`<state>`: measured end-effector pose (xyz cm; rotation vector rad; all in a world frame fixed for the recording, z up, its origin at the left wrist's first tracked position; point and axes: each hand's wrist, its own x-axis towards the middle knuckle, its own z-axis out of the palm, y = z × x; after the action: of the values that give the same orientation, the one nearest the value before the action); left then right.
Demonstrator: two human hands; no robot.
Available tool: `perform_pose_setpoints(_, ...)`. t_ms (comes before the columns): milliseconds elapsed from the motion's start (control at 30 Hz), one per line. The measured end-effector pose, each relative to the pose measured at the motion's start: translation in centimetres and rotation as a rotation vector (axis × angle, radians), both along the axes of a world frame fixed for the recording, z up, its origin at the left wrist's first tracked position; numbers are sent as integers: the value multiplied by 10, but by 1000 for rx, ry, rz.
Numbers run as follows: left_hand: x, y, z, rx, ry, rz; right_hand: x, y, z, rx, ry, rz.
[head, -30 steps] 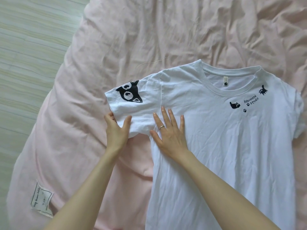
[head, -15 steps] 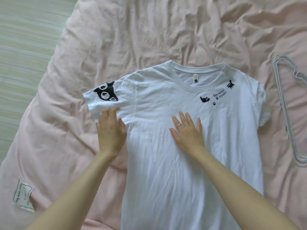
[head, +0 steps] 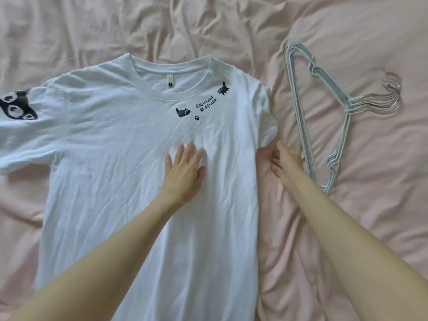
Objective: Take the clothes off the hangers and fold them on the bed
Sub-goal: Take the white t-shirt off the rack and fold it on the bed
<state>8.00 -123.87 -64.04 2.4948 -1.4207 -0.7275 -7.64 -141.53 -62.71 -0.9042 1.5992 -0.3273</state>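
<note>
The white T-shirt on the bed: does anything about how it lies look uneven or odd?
Yes. The T-shirt lies flat, front up, but its sleeves do not match: one sleeve is spread out wide, the other sleeve is bunched narrow against the body. The right hand is beside that bunched sleeve; the left hand presses the chest.

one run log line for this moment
step: flattening t-shirt on bed | left hand: flat on chest | right hand: beside right sleeve | hangers: stacked, off to right

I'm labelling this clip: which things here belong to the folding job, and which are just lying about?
In the job:
white T-shirt
left hand, flat on the shirt
right hand, at the shirt's sleeve
pink bed sheet

Lying about:
stack of empty hangers
</note>
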Motion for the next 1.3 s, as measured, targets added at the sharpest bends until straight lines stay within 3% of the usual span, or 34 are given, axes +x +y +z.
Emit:
perform_pose_setpoints(67, -8, -11, -4, 30, -14, 1, 0, -20, -2, 200, -260, -137)
perform_pose_setpoints(233, -11, -19, -9, 130, -7, 17, 29, -34, -2, 311, -385, -129)
perform_pose_setpoints(300, -8, -21, -11, 174, 7, 28, 30, -39, -1, 281, -361, -111)
perform_pose_setpoints(400, -9, -25, -12, 213, 25, 50, 7, -54, 2, 26, -259, -165)
perform_pose_setpoints(467, -11, -26, -15, 227, 11, 61, -22, -57, 5, -163, -126, -250)
perform_pose_setpoints(533, -15, -28, -16, 235, -1, 87, -50, -50, 0, -255, 36, -171)
perform_pose_setpoints(633, -20, -33, -18, 248, -21, 112, -63, -39, -9, -160, 186, -42)
perform_pose_setpoints(767, -21, -36, -17, 263, -24, 136, -53, -53, -10, -47, 121, -160)
perform_pose_setpoints(933, -26, -32, -20, 242, -48, 128, -60, -56, -9, 38, 217, -76)
perform_pose_setpoints(1067, -29, -27, -22, 225, -62, 123, -60, -51, -10, 195, 86, -105)
perform_pose_setpoints(1300, -34, -11, -19, 221, -62, 80, -66, -44, -12, -74, 245, -205)
